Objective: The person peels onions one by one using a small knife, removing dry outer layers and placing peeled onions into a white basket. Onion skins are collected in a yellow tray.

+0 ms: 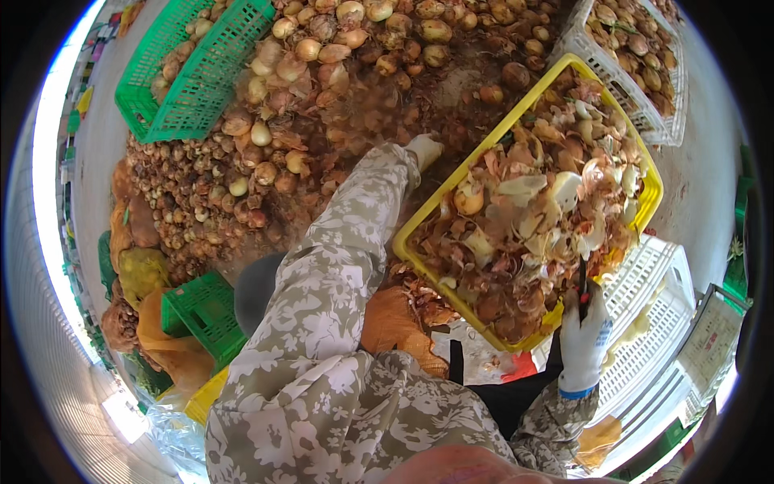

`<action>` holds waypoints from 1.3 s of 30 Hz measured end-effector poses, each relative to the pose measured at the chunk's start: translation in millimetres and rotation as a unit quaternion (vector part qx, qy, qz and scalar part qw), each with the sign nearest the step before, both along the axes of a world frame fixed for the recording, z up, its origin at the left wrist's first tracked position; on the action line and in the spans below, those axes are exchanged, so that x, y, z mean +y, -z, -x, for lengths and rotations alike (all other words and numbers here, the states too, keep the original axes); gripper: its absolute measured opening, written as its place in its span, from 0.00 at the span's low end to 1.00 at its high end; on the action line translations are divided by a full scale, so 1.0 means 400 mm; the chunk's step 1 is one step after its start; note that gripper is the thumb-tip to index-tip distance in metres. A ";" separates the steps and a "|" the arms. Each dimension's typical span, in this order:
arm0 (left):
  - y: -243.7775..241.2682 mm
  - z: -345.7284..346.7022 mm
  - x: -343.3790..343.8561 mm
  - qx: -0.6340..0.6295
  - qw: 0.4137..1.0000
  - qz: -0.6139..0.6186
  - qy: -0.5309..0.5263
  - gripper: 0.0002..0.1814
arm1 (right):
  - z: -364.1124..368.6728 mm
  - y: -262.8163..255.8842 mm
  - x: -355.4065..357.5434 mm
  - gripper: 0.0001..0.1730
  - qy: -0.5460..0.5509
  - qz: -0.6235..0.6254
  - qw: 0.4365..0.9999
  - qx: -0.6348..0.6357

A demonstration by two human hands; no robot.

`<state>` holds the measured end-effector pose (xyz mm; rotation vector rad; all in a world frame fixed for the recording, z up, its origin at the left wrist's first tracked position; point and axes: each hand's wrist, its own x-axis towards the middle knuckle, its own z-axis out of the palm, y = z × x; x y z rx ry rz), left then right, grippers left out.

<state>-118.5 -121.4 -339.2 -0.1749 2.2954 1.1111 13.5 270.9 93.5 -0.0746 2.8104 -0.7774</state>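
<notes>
My left hand [426, 151], in a pale glove, reaches down to the onion skins on the ground, just left of a yellow plastic crate [484, 151]. Its fingers are partly hidden, so whether it grips anything is unclear. My right hand [583, 342], in a white glove with a blue cuff, holds a slim cutting tool [583, 287] with black and red parts by the crate's near right corner. Loose onion skins [526, 224] and trimmings fill the crate, and a whole onion [468, 199] lies among them.
Onions [332, 54] are heaped ahead, smaller ones [199, 193] to the left. A green crate [193, 78] and a white crate [617, 78] holding onions flank the heap. White crates [653, 290] stand right. An orange mesh sack [396, 330] lies before me; a small green crate [202, 311] sits left.
</notes>
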 end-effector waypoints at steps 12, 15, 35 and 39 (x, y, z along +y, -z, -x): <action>-0.294 0.158 0.218 0.037 0.985 0.129 0.107 0.41 | 0.018 0.002 -0.086 0.17 0.045 -0.021 0.999 -0.018; -0.279 0.151 0.181 0.028 0.996 0.026 -0.081 0.39 | 0.007 -0.014 -0.095 0.16 0.032 -0.020 0.999 0.006; -1.116 -0.300 0.348 -0.148 0.685 -0.688 -0.189 0.32 | -0.087 -0.098 -0.122 0.20 0.034 0.508 0.846 -0.162; -1.061 -0.299 0.388 -0.112 0.714 -0.663 -0.198 0.34 | -0.091 -0.114 -0.096 0.22 0.032 0.458 0.871 -0.174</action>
